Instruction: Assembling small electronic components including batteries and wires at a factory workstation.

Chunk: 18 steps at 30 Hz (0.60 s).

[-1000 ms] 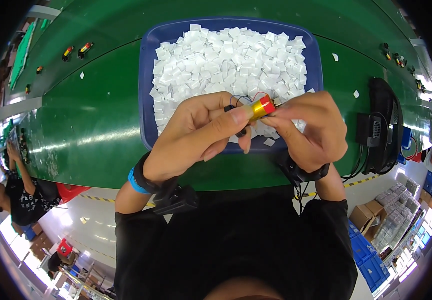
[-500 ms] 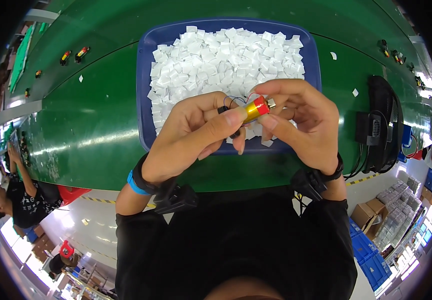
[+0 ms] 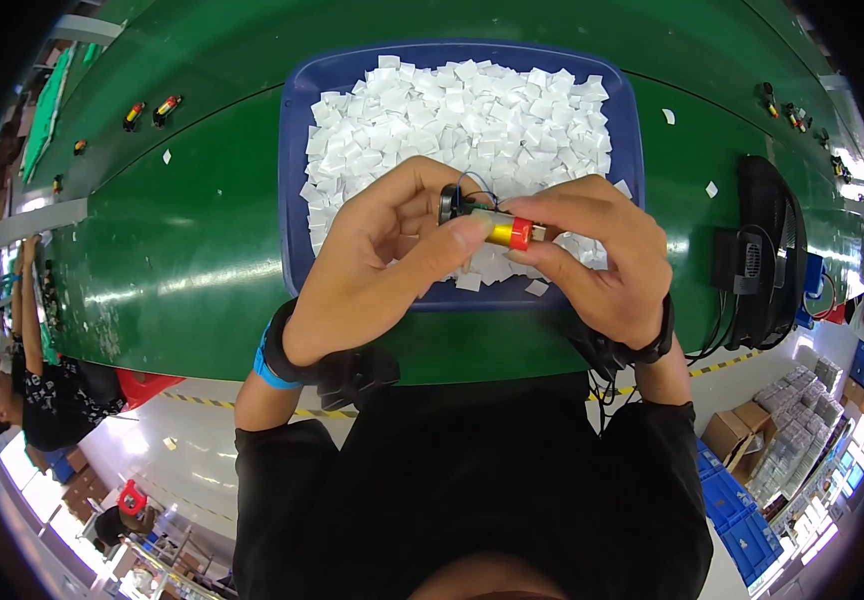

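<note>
Right now, my left grip (image 3: 377, 275) has hold of the gold-and-red cylinder (image 3: 514, 233), thumb laid along its top, the body lying nearly level between my two hands. My right grip (image 3: 607, 250) sits at the red end, thumb on the near side and index finger on the far side; whether it pinches or merely steadies, I cannot tell. Just left of the gold part, by my left fingers, is a black round piece (image 3: 447, 203), and a thin blue wire (image 3: 474, 175) arcs up beyond my thumb. A metal connector (image 3: 539, 233) pokes out toward my right palm. Below and beyond both hands spreads the blue tray (image 3: 293, 190) of white paper pieces (image 3: 452, 110). I judge the cylinder light and stiff, its shiny wrap a bit slippery. The wire looks most fragile, so the middle of the body is best to hold, without squeezing hard or tugging that loop.
</note>
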### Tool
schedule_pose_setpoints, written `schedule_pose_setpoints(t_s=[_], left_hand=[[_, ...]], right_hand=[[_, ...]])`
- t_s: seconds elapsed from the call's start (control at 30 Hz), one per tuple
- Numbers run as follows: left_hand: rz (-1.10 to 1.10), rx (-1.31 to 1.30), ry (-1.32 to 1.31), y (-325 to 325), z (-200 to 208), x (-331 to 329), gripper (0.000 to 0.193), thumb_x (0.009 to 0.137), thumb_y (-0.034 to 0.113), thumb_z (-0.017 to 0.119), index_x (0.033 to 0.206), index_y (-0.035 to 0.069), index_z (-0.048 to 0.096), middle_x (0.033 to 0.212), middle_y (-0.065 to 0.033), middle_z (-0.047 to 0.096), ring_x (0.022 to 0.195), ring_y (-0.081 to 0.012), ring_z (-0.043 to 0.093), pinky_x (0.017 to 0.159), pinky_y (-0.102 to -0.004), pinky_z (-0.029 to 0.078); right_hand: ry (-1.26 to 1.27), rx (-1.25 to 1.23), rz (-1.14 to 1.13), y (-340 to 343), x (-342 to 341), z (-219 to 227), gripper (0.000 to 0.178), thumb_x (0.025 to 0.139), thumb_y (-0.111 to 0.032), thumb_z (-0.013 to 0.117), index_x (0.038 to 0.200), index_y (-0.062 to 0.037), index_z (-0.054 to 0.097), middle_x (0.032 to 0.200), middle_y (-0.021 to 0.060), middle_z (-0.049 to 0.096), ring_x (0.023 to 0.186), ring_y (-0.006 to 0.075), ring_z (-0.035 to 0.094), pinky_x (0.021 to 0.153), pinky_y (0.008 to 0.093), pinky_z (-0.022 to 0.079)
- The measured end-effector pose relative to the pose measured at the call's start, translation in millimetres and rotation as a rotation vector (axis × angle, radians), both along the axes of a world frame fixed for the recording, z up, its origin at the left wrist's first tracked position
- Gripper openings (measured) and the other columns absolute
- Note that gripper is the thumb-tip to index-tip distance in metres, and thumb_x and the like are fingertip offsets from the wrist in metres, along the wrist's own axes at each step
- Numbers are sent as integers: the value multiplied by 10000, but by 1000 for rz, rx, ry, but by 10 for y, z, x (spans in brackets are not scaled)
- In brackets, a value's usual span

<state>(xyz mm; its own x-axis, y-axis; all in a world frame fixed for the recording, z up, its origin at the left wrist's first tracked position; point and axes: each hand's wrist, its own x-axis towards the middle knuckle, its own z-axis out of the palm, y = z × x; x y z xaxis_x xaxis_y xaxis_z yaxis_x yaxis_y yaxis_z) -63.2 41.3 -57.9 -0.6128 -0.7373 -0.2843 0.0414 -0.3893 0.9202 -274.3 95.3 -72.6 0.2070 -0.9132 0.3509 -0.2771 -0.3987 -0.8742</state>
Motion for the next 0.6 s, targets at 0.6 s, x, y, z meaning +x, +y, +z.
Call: schedule_pose_setpoints(t_s=[0.6], left_hand=[[-97,-502,-315,35,-64,-10,263,824,173,766,1023,34,662,765,-38,659,583,-87,572,513,-227,435]], right_hand=[[137,-138,-162,-52,31,16,254,742,32,757,991,0,719,890,97,673,806,195,633,637,277,482]])
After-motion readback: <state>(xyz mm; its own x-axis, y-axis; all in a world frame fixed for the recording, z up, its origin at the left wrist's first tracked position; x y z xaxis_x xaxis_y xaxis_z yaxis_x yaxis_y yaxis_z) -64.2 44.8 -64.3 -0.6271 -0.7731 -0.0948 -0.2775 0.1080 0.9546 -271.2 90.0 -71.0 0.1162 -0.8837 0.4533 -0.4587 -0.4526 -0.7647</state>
